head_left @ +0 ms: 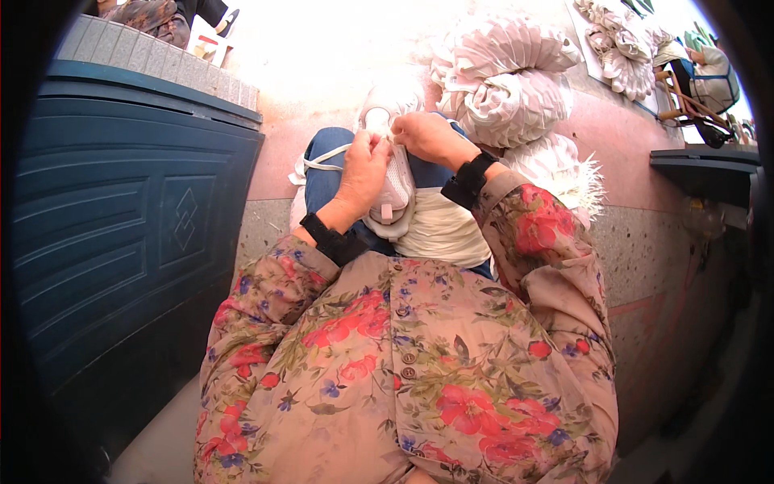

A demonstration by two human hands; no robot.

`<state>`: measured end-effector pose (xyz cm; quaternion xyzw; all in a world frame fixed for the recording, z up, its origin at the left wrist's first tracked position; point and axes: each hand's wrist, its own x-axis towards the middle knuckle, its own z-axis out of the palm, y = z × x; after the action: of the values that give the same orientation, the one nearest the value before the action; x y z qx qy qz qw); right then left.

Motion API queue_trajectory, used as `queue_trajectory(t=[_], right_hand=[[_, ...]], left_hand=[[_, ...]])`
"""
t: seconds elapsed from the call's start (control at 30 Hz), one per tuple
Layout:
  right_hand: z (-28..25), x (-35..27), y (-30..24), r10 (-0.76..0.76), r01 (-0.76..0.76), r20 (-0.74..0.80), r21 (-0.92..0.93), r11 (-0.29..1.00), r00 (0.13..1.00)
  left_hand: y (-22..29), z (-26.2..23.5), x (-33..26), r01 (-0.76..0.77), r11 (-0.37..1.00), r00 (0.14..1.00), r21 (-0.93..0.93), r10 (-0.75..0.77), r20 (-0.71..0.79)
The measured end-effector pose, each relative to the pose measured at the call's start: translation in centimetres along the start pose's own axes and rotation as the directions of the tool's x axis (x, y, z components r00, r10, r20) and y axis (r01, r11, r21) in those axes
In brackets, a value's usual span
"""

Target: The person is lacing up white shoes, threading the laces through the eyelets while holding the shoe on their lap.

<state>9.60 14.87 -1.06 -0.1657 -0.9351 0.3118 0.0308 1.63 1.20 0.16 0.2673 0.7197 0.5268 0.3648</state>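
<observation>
A white sneaker [394,192] rests between my jeans-covered knees, its heel with the pull tab toward me. Over the sneaker's opening my left hand [363,173] has its fingers pinched together, apparently on the white shoelace. My right hand [429,137] bends in from the other side, fingertips closed close to the left ones. What exactly lies between the right fingertips is too small and overexposed to make out. A loose white shoelace [326,161] loops out past the left hand over my knee. Cream-white strands [439,227] lie bundled across my lap, right of the heel.
Large pleated white bundles [508,68] are piled ahead to the right, with a frayed white bundle [556,173] nearer. A dark blue panelled door-like board [121,185] stands at left. Far right are a dark ledge [705,168] and a chair. Part of another person [161,20] shows top left.
</observation>
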Motion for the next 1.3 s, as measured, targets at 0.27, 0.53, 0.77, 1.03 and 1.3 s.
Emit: queue_trajectory(t=[0.27, 0.53, 0.77, 1.03, 1.3], right_hand=[[0.7, -1.6, -0.3, -0.147, 0.139, -0.034, -0.172, 0.975, 0.989], [-0.1, -1.4, -1.1, -0.079, 0.104, 0.124, -0.21, 0.972, 0.989], [0.3, -1.6, -0.3, -0.154, 0.156, 0.027, -0.154, 0.976, 0.988], [0.6, -1.7, -0.3, -0.175, 0.169, -0.063, -0.084, 0.982, 0.983], [1.1, -2.9, -1.3, -0.161, 0.149, -0.139, -0.087, 0.985, 0.977]], left_hand=[[1.7, -2.4, 1.0, -0.339, 0.779, 0.936, 0.528, 0.337, 0.105], [1.3, -0.1, 1.4, -0.306, 0.331, 0.948, 0.893, 0.195, 0.253], [0.5, 0.1, 0.4, -0.387, 0.255, 0.901, 0.886, 0.309, 0.305], [-0.5, 0.9, 0.1, -0.435, 0.202, 0.861, 0.877, 0.379, 0.34], [-0.5, -1.1, 0.1, -0.572, 0.175, 0.753, 0.801, 0.499, 0.428]])
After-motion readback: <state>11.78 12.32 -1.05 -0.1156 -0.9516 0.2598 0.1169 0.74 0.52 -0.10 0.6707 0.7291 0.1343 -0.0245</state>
